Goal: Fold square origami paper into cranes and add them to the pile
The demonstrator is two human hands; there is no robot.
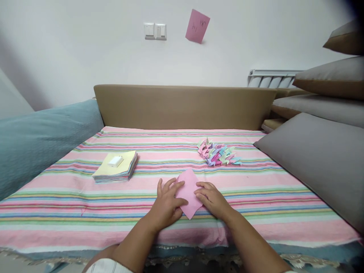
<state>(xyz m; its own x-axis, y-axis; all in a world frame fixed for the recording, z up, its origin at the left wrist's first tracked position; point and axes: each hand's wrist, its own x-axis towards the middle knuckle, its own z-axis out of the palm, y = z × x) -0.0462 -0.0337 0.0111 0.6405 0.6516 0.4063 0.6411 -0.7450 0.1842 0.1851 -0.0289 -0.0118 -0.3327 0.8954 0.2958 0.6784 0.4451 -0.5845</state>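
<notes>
A pink sheet of paper (189,191) lies on the striped cloth in front of me, one corner pointing towards me. My left hand (169,201) rests at its left side with the fingers spread, the thumb and index finger lying on the paper. At the right edge, my right hand (212,199) has its thumb and fingertips close together on the paper. The paper's side corners are partly covered by my hands. Beyond my right hand sits a cluster of small folded paper pieces (217,153) in pink, purple, green and blue.
To the left is a stack of coloured paper sheets (113,170) with a white charger plug (115,161) on top. The striped cloth (159,144) covers the surface. A brown backrest (182,108) stands behind, a blue cushion (48,136) left, grey cushions (321,155) right.
</notes>
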